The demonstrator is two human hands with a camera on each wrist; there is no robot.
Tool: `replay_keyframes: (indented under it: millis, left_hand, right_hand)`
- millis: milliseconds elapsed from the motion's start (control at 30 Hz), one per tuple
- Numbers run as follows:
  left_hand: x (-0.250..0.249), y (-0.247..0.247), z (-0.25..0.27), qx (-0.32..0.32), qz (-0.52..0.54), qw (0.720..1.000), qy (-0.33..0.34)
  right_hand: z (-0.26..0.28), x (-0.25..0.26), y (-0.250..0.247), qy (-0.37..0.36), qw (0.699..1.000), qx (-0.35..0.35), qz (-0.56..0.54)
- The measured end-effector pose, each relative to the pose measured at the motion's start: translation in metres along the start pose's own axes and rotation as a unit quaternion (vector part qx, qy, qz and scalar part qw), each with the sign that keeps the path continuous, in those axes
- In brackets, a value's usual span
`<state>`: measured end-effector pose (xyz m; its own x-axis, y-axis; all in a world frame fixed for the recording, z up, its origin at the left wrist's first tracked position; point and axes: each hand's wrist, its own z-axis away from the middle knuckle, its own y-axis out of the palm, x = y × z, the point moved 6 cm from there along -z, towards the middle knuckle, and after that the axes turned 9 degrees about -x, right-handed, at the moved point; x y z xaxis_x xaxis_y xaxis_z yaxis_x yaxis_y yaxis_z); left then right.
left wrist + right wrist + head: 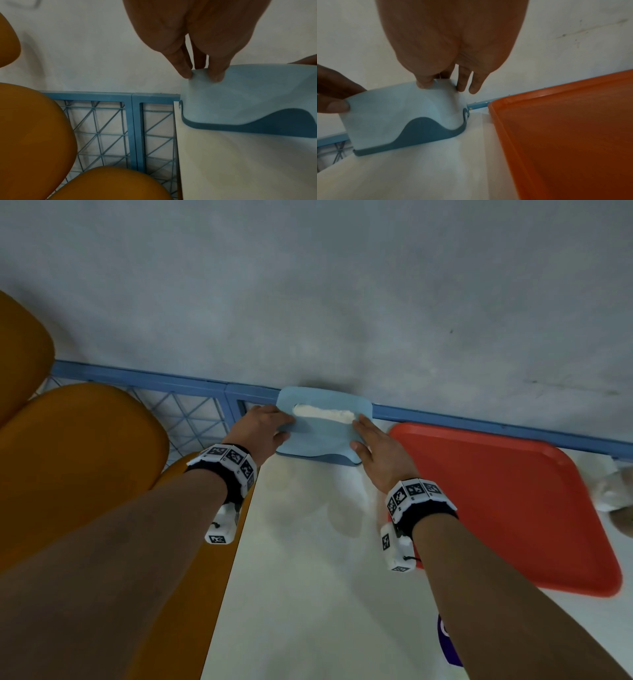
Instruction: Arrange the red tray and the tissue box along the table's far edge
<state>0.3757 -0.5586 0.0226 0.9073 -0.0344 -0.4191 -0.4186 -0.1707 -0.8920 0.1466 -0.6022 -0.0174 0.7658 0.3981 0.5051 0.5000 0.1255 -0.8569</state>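
A light blue tissue box [322, 436] with a darker blue base and white tissue showing in its top slot stands at the far edge of the white table [308, 577], near the far left corner. My left hand [270, 426] grips its left end, fingers on the top corner [202, 73] and thumb on the near face. My right hand [363, 436] holds its right end, thumb and fingers [462, 86] over the top edge. The red tray [496, 508] lies flat just right of the box [393, 108], one corner against the far edge, turned at an angle.
Orange chair seats [75, 457] stand left of the table. A blue rail with wire mesh [191, 412] runs behind the far edge, against a pale wall. A white object [613, 491] sits past the tray at right, and a purple item [448, 642] lies near the right forearm.
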Motion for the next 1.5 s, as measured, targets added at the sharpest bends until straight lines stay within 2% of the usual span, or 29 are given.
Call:
replay_keyframes:
  millis: [300,767,1066,1366,1500]
  left_hand:
    - [-0.002,-0.004,-0.010,0.055,-0.040,0.998,-0.008]
    - [-0.002,-0.003,-0.009,0.034,-0.017,0.999,-0.016]
    - [-0.004,0.000,-0.006,0.027,-0.027,0.999,-0.025]
    - [-0.009,0.001,-0.004,0.093,-0.095,0.990,-0.036]
    - [-0.015,0.002,-0.002,0.127,-0.112,0.985,-0.021]
  right_hand:
    - [-0.005,0.000,0.004,0.012,1.000,0.012,0.000]
    - [-0.002,-0.002,0.003,0.012,1.000,0.008,0.003]
    - [0.003,0.001,-0.004,0.007,0.999,-0.019,0.025]
    - [0.001,0.015,-0.009,0.044,0.998,0.010,0.034]
    - [-0.006,0.020,-0.018,0.051,0.997,0.035,0.045]
